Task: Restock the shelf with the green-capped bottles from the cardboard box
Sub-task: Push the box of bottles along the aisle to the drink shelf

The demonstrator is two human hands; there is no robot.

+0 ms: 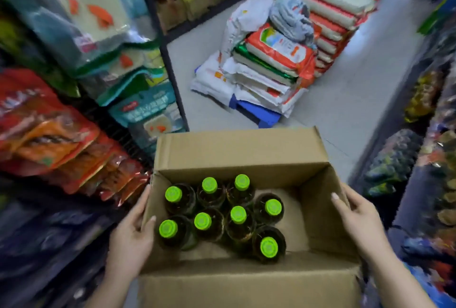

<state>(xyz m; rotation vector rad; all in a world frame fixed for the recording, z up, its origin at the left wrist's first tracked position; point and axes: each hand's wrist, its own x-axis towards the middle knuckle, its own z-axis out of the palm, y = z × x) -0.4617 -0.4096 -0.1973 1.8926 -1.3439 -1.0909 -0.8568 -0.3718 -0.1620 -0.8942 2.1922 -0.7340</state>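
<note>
An open cardboard box (237, 152) is held in front of me, flaps spread. Inside stand several dark bottles with bright green caps (238, 214), grouped toward the box's left side; the right part of the box floor is bare. My left hand (134, 236) grips the left wall, thumb over the rim. My right hand (357, 219) grips the right wall and flap from outside.
Shelving with hanging packets (44, 130) lines the left. A stack of rice sacks (276, 66) sits on a blue pallet on the aisle floor ahead. More stocked shelves (434, 135) run along the right. Grey floor lies between them.
</note>
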